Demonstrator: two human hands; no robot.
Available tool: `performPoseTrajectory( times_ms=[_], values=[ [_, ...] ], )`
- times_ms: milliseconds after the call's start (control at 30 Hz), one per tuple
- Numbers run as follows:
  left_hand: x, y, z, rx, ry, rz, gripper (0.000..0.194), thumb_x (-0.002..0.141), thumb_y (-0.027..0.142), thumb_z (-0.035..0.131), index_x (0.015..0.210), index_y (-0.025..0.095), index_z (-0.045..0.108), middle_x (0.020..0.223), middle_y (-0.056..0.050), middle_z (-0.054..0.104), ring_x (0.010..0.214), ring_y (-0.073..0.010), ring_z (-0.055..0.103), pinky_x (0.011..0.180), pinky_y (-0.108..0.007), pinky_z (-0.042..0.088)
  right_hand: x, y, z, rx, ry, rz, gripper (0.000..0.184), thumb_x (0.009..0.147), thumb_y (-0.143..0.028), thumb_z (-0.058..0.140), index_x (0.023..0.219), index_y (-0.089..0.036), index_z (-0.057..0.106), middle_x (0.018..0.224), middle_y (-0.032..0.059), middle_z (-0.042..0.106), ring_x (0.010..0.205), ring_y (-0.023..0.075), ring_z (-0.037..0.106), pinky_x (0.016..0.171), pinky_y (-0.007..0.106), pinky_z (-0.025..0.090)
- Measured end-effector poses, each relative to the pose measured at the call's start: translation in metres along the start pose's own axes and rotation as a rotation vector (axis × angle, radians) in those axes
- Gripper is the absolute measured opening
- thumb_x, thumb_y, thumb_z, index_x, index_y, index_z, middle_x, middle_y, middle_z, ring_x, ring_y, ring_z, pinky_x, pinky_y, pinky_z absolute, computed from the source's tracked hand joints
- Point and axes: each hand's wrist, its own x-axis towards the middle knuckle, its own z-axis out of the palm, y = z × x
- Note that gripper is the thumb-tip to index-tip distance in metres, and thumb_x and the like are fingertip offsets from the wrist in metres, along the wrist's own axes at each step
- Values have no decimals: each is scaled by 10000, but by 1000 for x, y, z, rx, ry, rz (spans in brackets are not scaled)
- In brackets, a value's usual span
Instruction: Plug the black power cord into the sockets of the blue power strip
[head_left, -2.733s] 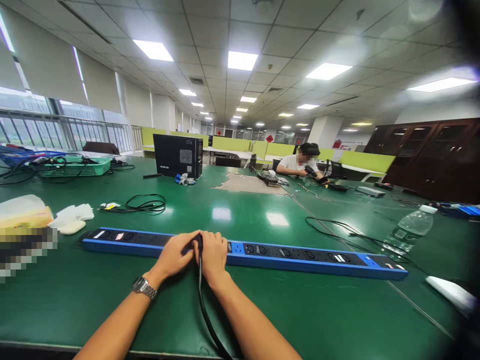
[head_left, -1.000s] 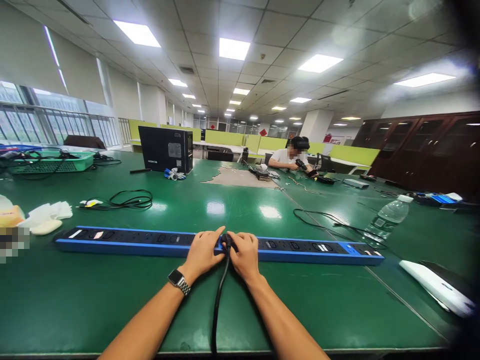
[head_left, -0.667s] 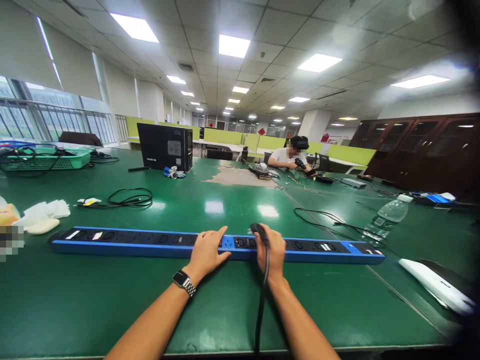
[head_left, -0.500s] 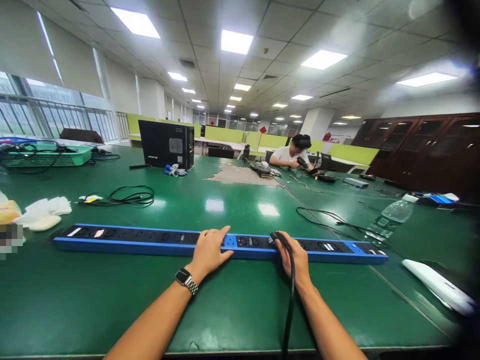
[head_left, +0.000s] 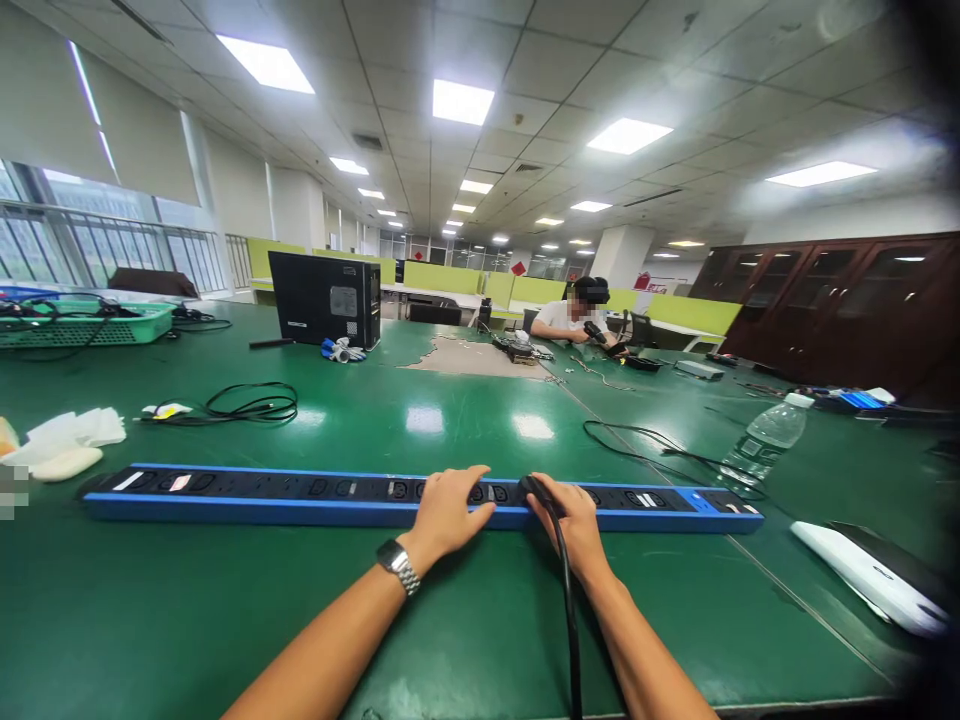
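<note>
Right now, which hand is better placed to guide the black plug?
Probably the right hand: it holds the black plug at the power strip, with the cable running back toward the person. The left hand lies over the power strip, thumb and fingers spread, away from the plug.

And I'm seeing an open-plan office: lime-green partitions [head_left: 442, 277], lit ceiling panels [head_left: 463, 102], a black chair [head_left: 435, 314], dark wooden cabinets [head_left: 840, 300]!
</note>
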Motion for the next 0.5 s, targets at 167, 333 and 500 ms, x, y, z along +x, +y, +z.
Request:
performPoseTrajectory(
  times_ms=[167,333,500],
  values=[
    [27,29,32,-24,-44,89,415,813,307,654,1225,307,601,1075,-18,721,1014,-251,630,874,-379,469,-7,5,2,-79,-104,-8,461,821,-421,564,1270,-316,554,1170,44,681,1088,252,584,1056,565,255],
    [34,39,42,-37,7,105,285,832,195,614,1098,279,674,977,-22,739,934,-240,642,826,-371,486,-9,7,3,-133,-116,-14,535,749,-387,564,1275,-284,545,1322,65,599,1169,289,529,1020,546,289],
    [34,42,20,-84,144,98,349,869,161,568,1200,265,609,1166,-24,686,1052,-205,599,909,-345,465,-8,-1,2,-139,-119,29,493,714,-272,536,1204,-280,595,1250,42,647,1149,267,544,1026,516,289]
  ],
)
